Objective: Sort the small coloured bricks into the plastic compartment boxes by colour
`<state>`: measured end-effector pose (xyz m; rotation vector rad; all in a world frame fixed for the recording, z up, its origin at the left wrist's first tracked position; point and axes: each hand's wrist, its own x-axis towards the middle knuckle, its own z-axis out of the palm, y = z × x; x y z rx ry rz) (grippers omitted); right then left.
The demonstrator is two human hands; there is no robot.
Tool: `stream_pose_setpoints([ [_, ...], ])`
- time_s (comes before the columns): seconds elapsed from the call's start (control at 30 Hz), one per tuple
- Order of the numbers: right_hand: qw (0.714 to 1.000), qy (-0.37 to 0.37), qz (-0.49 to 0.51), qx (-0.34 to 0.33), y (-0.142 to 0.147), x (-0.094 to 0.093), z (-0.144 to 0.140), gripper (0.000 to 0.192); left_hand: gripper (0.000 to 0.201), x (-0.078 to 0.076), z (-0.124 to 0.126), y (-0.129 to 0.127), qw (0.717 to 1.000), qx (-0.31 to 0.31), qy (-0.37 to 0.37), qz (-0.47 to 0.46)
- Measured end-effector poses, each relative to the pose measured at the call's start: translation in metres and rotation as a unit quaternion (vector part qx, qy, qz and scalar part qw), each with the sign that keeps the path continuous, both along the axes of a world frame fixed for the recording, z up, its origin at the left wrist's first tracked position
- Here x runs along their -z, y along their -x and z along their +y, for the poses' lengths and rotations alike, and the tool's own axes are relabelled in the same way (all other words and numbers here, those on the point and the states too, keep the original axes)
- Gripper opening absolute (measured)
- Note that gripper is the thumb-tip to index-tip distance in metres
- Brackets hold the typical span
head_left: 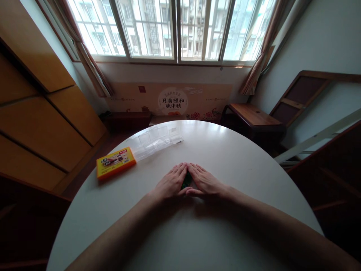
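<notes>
Both hands lie flat, palms down, on the round white counter, side by side near its middle. The left hand and the right hand angle in toward each other so that the tips of their fingers meet at the far end and the thumbs touch at the near end, leaving a small diamond-shaped gap between them. In that gap a dark green thing shows on the counter; only a sliver of it is visible, and what it is cannot be told. The fingers of both hands are stretched out straight and closed together, pressed down on the counter rather than curled around anything; the hands border the green thing on either side, and whether they grip it cannot be told. Well apart from the hands, toward the far left of the counter, lies a flat orange box with a printed lid, and just beside it, farther back, a clear plastic organiser tray with several compartments. Beyond the counter a wide window lets in daylight, curtains drawn to either side.
</notes>
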<state>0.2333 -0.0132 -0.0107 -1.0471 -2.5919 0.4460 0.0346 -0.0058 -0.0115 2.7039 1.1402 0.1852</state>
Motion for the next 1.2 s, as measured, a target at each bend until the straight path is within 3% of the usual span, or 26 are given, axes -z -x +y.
stream_pose_setpoints([
  [0.2, 0.998, 0.013, 0.047, -0.026, -0.038, 0.005, -0.028, 0.101, 0.082, -0.01, -0.017, -0.012, 0.99, 0.045, 0.075, -0.114],
  [0.33, 0.996, 0.036, 0.07, 0.049, -0.049, 0.006, -0.031, 0.099, 0.082, -0.013, -0.013, 0.004, 0.97, -0.05, 0.094, -0.217],
  [0.43, 0.997, 0.008, 0.0, 0.082, -0.043, 0.004, -0.029, 0.106, 0.085, -0.008, -0.016, 0.018, 0.986, -0.092, 0.047, -0.132],
  [0.57, 0.998, -0.004, -0.058, 0.034, -0.025, -0.001, -0.02, 0.113, 0.097, -0.003, -0.025, 0.025, 0.999, -0.047, 0.0, 0.015],
  [0.7, 0.998, -0.01, -0.065, 0.001, -0.014, -0.006, -0.014, 0.114, 0.101, -0.008, -0.026, 0.02, 0.997, -0.035, 0.007, 0.074],
  [0.97, 0.998, -0.002, -0.053, -0.026, -0.017, -0.006, -0.02, 0.103, 0.093, -0.009, -0.013, 0.008, 0.998, -0.014, 0.001, 0.065],
  [1.13, 1.0, 0.021, -0.011, -0.013, -0.016, -0.004, -0.016, 0.09, 0.093, -0.005, -0.007, 0.017, 1.0, -0.007, 0.009, 0.008],
  [1.2, 0.999, 0.035, 0.016, -0.005, -0.016, -0.005, -0.005, 0.082, 0.084, -0.007, -0.003, 0.026, 0.999, -0.027, -0.009, -0.028],
])
